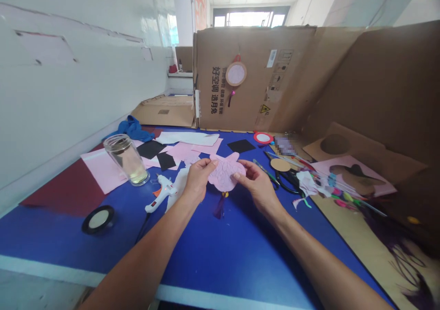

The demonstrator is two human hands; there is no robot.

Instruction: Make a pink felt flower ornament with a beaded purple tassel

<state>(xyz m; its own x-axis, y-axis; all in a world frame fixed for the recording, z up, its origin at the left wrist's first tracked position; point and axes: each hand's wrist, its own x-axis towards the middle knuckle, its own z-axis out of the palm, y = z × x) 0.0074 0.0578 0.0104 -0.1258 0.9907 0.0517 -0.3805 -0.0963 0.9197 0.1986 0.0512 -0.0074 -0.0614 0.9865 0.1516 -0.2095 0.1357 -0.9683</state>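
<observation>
Between my two hands is a pink rabbit-shaped pendant [225,174] with a wrinkled, patterned face and two ears at its top. A yellow bead and a dark purple tassel [219,207] hang from its lower edge. My left hand [199,179] pinches the pendant's left side with thumb and fingers. On the opposite edge, my right hand [256,181] grips it, thumb in front and fingers behind. Left of my left hand lies a white glue gun [161,193] with an orange trigger. Scissors [287,181] rest to the right of my right hand.
A glass jar [129,161] and a black-rimmed lid [98,219] stand at left on the blue table. Pink sheets [103,170] and black squares [241,146] lie behind my hands. Scraps and purple tassels [388,236] cover the right side. A cardboard wall [254,103] rises behind.
</observation>
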